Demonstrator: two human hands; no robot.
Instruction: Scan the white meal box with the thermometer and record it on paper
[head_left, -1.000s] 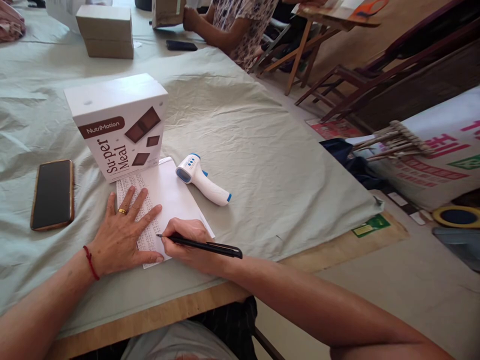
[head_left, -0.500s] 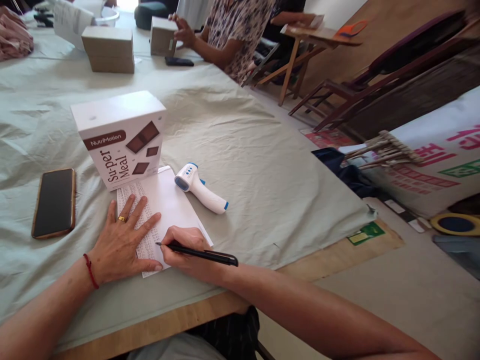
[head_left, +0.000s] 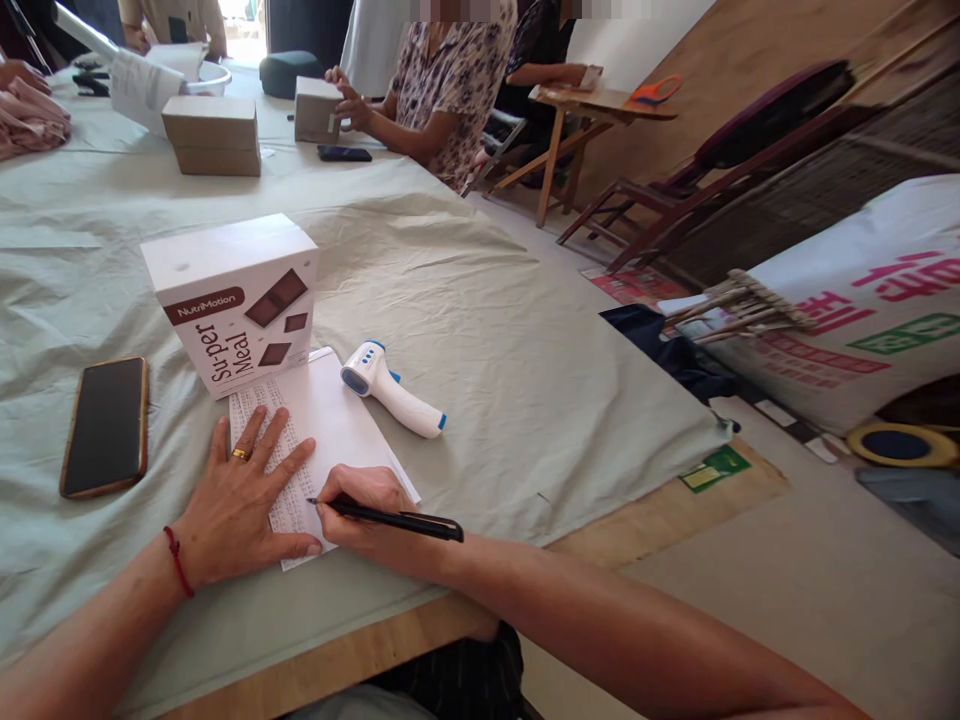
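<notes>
My left hand (head_left: 244, 500) lies flat with spread fingers on a white sheet of paper (head_left: 334, 420) that carries rows of small handwriting down its left side. Fingers closed round a black pen (head_left: 405, 519), my right hand (head_left: 367, 505) rests on the sheet, the pen's tip at the edge of the written rows. Behind the paper stands a white NutriMotion box (head_left: 232, 300), which hides the sheet's far left corner. A white and blue infrared thermometer (head_left: 394, 390) lies just right of the paper. Left of my hand is a smartphone (head_left: 105, 428) with a dark screen.
A pale green cloth (head_left: 465, 350) covers the table. Farther back are a brown cardboard box (head_left: 211, 135), another phone (head_left: 344, 154) and a person's hands (head_left: 352, 105) at a second carton (head_left: 315, 108). Scissors (head_left: 656, 90) lie on a small wooden table; a printed sack (head_left: 847, 300) stands right.
The view has tilted slightly up and to the right, so the table things sit lower and further left. Both hands keep their places on the paper, the pen still in my right hand.
</notes>
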